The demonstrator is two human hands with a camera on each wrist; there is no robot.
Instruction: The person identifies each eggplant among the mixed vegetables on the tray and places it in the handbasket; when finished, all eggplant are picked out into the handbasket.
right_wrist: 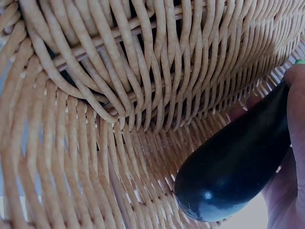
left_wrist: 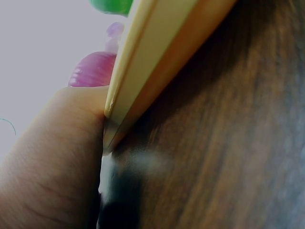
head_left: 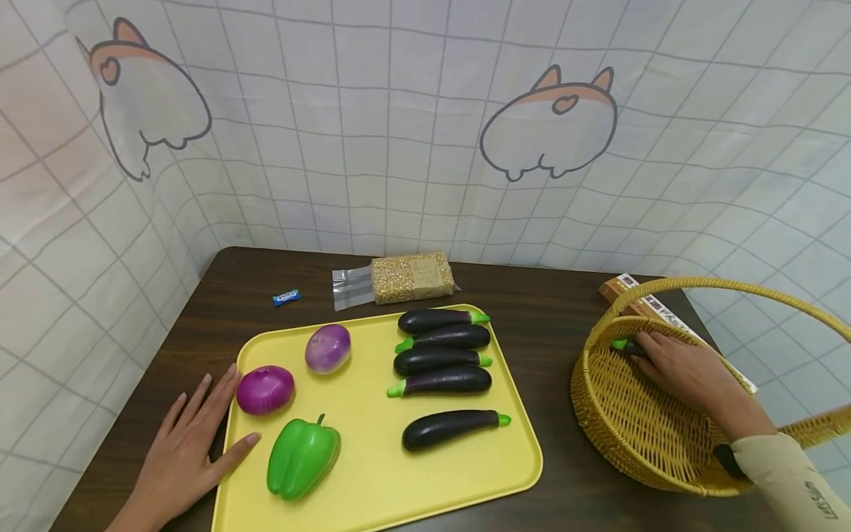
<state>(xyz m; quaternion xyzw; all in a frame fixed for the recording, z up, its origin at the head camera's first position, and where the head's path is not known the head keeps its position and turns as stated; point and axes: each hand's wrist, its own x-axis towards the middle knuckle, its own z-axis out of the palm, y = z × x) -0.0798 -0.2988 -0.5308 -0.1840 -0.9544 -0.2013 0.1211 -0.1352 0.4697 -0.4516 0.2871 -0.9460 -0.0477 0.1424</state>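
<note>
Inside the wicker basket (head_left: 618, 443) on the right, my right hand (head_left: 685, 373) grips a dark eggplant (right_wrist: 233, 157) with a green stem end. The right wrist view shows it against the woven wall, with my fingers round its narrower part. My left hand (head_left: 189, 440) rests at the left edge of the yellow tray (head_left: 372, 473), fingers spread and thumb over the rim. Closest to it on the tray are a red onion (head_left: 265, 390) and a green bell pepper (head_left: 303, 458). A purple-and-white turnip (head_left: 329, 349) lies farther back. Several eggplants (head_left: 442, 380) lie on the tray's right half.
Behind the tray lies a clear vacuum pack of yellow kernels (head_left: 412, 278), with a small blue wrapped packet (head_left: 286, 298) to its left. A long printed box (head_left: 654, 307) stands behind the basket. The basket's tall handle (head_left: 738, 284) arches over my right arm.
</note>
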